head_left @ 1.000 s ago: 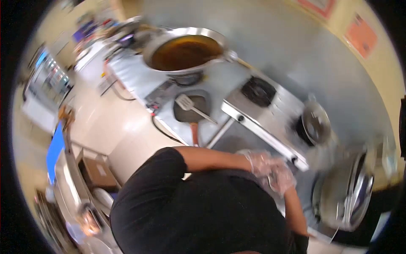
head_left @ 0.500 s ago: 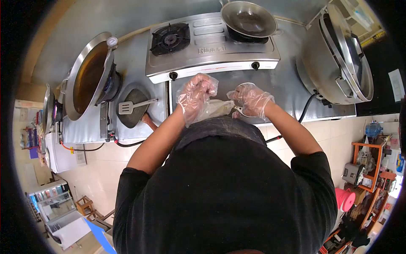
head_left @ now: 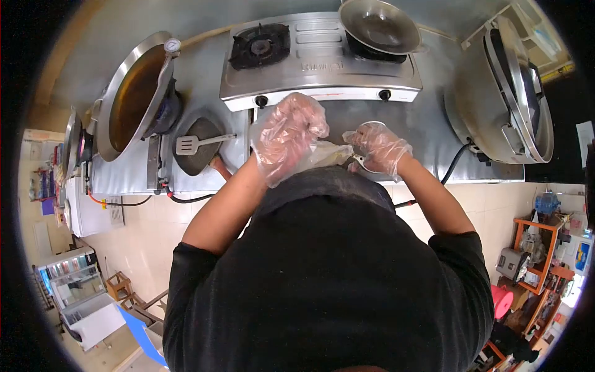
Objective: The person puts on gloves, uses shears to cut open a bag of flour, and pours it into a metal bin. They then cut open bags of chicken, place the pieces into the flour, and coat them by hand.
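Note:
My left hand (head_left: 291, 133), in a clear plastic glove, is closed with its fingers curled in at the counter's front edge. It grips a translucent plastic bag (head_left: 325, 155) that holds something pale and narrows to the right. At that narrow end is my gloved right hand (head_left: 379, 149), fingers bent together; what they pinch is too small to make out. A round item with a white rim (head_left: 373, 123) shows around the right hand, which hides most of it. The bag lies close against my dark apron (head_left: 322, 189).
Beyond my hands stands a two-burner gas stove (head_left: 316, 80) carrying a metal wok (head_left: 381, 28). Left are a wide pan of brown oil (head_left: 133, 102) with a thermometer (head_left: 172, 45) and a slotted spatula (head_left: 188, 146) on a dark mortar (head_left: 198, 162). A large lidded pot (head_left: 480, 102) stands right.
The view has shifted slightly, moving the counter right and up in it. My left hand has risen a little and turned; both hands stay at the bag.

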`<state>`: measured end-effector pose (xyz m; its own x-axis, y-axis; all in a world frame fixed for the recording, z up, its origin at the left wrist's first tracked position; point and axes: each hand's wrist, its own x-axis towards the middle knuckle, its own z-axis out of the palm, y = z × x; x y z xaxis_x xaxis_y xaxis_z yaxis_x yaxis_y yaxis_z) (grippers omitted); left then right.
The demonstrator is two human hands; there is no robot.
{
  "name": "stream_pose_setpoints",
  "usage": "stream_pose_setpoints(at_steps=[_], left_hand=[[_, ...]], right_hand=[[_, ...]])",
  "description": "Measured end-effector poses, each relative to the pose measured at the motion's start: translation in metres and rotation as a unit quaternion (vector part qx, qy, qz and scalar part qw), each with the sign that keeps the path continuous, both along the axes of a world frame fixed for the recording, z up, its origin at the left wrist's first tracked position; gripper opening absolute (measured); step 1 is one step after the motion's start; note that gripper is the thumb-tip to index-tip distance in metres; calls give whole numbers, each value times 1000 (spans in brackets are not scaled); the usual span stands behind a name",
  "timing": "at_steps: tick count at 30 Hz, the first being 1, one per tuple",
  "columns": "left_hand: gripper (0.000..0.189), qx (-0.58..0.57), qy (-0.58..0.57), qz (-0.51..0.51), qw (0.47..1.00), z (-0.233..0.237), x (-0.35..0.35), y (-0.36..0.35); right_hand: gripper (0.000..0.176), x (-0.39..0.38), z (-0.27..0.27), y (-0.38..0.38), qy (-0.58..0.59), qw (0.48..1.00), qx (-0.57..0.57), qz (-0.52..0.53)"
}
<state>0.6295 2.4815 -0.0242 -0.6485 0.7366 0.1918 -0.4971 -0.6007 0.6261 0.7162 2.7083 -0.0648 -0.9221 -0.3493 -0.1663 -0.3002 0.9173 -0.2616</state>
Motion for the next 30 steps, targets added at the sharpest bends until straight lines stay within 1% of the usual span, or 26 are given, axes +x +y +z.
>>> stream_pose_setpoints(at_steps=[1, 2, 4, 5, 7, 8, 9, 12, 13, 15, 16, 18, 19, 20, 21, 22, 23, 24, 25, 26, 27, 28, 29, 30], left_hand=[[15, -1, -13, 6, 1000, 0, 1, -1], [17, -16, 2, 26, 1000, 1, 2, -2], [22, -49, 32, 64, 996, 6, 2, -9], [21, -45, 28, 71, 996, 7, 2, -13], [17, -63, 80, 93, 990, -11, -6, -33], [16, -70, 111, 105, 986, -16, -8, -37], [16, -84, 73, 129, 985, -12, -3, -38], [19, -198, 165, 163, 952, -28, -5, -43], [18, -223, 146, 181, 947, -34, -3, -45], [25, -283, 122, 157, 938, -29, -1, -43], [31, -309, 162, 152, 925, -31, -2, -41], [44, -358, 242, 143, 891, -34, -2, -36], [47, -391, 372, 150, 828, -37, -5, -33], [50, -415, 494, 154, 748, -38, -8, -31], [41, -430, 562, 117, 697, -33, -9, -26], [40, -451, 594, 91, 660, -37, -7, -23], [38, -470, 624, 65, 621, -45, -4, -21], [36, -488, 653, 39, 579, -52, -3, -20], [29, -471, 671, 31, 572, -55, -2, -20], [27, -471, 670, 23, 573, -60, -2, -20], [24, -471, 670, 14, 574, -65, -2, -20], [22, -471, 669, 4, 575, -69, -1, -21], [20, -468, 669, 2, 578, -71, -1, -22], [19, -465, 669, 2, 581, -72, -1, -22]], right_hand=[[63, 1, -12, 4, 22, 1000, 2, -3], [72, 3, -18, 8, 44, 999, 5, -7], [72, 10, -26, 21, 61, 998, 14, -25], [72, 13, -28, 28, 70, 997, 18, -33], [72, 25, -10, 52, -52, 983, -38, -174], [73, 32, -23, 67, -36, 980, -15, -194], [74, 42, -40, 82, -19, 977, 9, -214], [73, 66, -74, 101, -22, 951, 49, -306], [73, 69, -84, 105, -70, 942, 39, -326], [75, 76, -104, 106, -81, 925, 42, -370], [76, 81, -114, 106, -89, 915, 44, -391], [76, 84, -123, 102, -101, 902, 31, -419], [77, 84, -126, 101, -105, 895, 25, -433], [76, 86, -132, 101, -94, 901, 45, -422], [74, 87, -140, 100, -83, 906, 64, -411], [73, 89, -146, 99, -72, 911, 83, -398], [62, 85, -130, 91, -57, 919, 45, -387], [58, 77, -122, 83, -46, 904, -129, -406], [53, 69, -116, 74, -35, 859, -300, -413], [49, 60, -106, 64, -23, 788, -461, -408], [44, 47, -78, 46, -48, 737, -575, -352], [42, 36, -57, 29, -72, 671, -679, -291], [40, 32, -61, 22, -71, 755, -620, -200], [39, 25, -69, 17, -68, 826, -550, -105]])
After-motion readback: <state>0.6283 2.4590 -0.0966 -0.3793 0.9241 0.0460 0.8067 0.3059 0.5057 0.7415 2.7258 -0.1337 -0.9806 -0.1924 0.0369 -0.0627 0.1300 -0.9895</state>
